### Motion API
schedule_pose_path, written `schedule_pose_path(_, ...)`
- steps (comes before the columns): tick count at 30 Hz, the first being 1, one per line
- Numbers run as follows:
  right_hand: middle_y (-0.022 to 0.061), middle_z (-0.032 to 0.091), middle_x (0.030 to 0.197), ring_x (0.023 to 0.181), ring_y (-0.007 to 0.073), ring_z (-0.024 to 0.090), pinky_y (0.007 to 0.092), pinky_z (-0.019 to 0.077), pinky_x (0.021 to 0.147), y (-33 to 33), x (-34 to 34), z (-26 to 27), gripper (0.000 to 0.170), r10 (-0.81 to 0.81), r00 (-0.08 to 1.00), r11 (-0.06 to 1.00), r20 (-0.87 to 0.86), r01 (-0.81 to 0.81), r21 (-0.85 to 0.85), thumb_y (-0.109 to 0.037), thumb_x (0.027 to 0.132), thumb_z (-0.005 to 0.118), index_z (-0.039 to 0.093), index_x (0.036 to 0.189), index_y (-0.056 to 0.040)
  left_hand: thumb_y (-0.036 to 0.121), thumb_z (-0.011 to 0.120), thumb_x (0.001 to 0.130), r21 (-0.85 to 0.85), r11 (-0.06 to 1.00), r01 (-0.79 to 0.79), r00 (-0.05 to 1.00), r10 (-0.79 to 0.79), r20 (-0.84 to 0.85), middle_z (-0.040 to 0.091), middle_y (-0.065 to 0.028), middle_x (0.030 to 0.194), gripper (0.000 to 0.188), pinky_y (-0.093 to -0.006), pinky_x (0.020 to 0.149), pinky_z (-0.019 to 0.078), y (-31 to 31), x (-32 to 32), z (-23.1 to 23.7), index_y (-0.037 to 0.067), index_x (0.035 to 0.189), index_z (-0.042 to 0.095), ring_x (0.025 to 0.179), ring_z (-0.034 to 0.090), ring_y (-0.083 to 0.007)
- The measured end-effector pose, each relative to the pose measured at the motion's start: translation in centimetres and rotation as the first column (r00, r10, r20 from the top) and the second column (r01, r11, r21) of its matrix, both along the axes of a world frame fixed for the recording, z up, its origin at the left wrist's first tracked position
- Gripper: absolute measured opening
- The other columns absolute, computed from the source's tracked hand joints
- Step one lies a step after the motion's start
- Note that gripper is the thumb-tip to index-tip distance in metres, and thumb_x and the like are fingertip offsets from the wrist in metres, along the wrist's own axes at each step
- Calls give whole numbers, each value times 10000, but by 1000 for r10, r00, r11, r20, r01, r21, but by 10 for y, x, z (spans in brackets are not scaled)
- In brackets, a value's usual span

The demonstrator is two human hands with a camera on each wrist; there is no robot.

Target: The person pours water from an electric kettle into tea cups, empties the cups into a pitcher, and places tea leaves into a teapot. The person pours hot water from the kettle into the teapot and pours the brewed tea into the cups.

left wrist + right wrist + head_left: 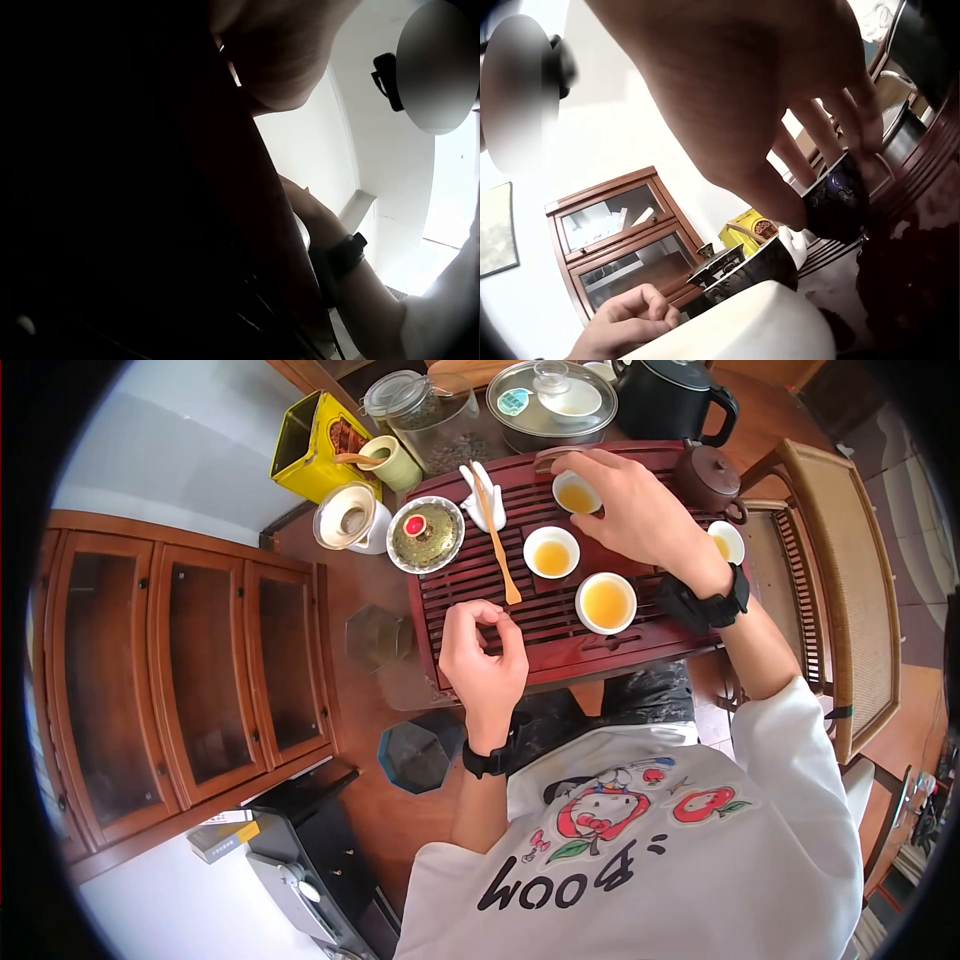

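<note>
At the back of the dark red slatted tea tray, my right hand pinches a small teacup of yellow tea. Seen from the right wrist, this teacup is dark and patterned outside, with the thumb and fingers on opposite sides of its rim. Two more filled teacups, one in the middle and one nearer the front, stand close by. Another teacup is partly behind the right wrist. My left hand is over the tray's front left edge, fingers loosely curled, holding nothing.
A wooden tea tool leans on a white hand-shaped rest. A lidded bowl, a strainer on a pitcher and a yellow tin stand left. A brown teapot, steel pot and black kettle are behind.
</note>
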State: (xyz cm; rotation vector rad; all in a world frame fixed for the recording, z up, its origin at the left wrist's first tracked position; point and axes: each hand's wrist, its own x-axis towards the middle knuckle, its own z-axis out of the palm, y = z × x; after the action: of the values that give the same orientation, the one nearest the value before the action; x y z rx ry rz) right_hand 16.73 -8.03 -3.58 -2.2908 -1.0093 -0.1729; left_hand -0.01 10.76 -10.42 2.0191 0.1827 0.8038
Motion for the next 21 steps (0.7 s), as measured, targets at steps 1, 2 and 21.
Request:
schedule_pose_path(1,211,695,1196,1071,441,678,476,578,918,2,4,-4,486,5,1000,1000,30,-5,2,-35,828,772,605,1285,-46,-58,688,869,3,1000,0,1000,0,3,684,-28,870,131,-248,559,357,0,0,0,21,898,588,599,386,-78)
schedule_pose_path(2,208,695,1203,1079,445,675,479,575,924,3,6,-6,484,11,998,1000,61,-11,3,-35,831,771,601,1284,-44,-58,688,869,4,1000,-4,1000,4,5,684,-28,870,131,-248,559,357,0,0,0,21,898,588,599,386,-78)
schedule_pose_path(21,163,645,1275,1167,392,649,474,569,960,24,-44,17,541,208,970,951,-125,-230,-207,-1,773,808,646,1285,-67,-67,683,812,-26,976,216,976,-217,-26,592,-66,808,160,-314,548,505,-4,-9,9,41,875,583,590,601,-189)
